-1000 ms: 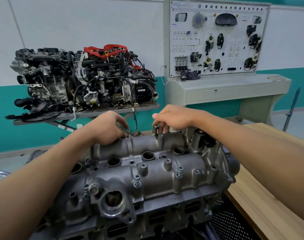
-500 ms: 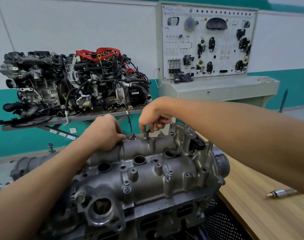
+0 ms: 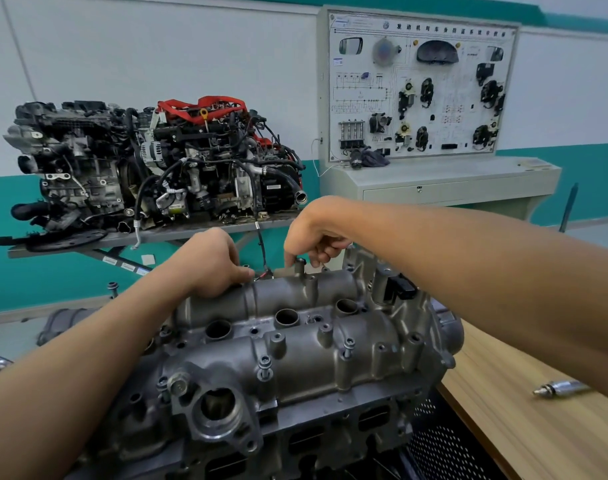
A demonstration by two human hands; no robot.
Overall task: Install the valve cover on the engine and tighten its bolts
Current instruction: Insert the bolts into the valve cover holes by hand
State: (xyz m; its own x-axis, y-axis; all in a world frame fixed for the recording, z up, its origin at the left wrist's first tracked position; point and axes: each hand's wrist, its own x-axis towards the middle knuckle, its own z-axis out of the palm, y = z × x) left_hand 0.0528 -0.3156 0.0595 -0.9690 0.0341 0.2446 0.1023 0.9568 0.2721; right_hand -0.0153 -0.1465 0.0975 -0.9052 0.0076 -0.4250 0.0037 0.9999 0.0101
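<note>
The grey cast valve cover (image 3: 295, 344) sits on the engine in front of me, with several bolts standing in its bosses, one near the front (image 3: 264, 363). My left hand (image 3: 211, 263) lies curled over the cover's far left edge, fingertips pinching a bolt that is mostly hidden. Farther right along that far edge, my right hand (image 3: 316, 233) has its fingers curled down around a bolt at a raised boss (image 3: 299, 263). Both forearms reach across the cover.
A wooden bench (image 3: 538, 427) lies to the right with a metal tool piece (image 3: 560, 388) on it. Behind stands another engine on a stand (image 3: 150, 161) and a white training panel on a console (image 3: 420, 88). Perforated black metal (image 3: 444, 441) shows below the engine.
The camera view shifted slightly. My right hand has curled lower onto the far-edge bolt, turning at the wrist. My left hand stays on the far left edge.
</note>
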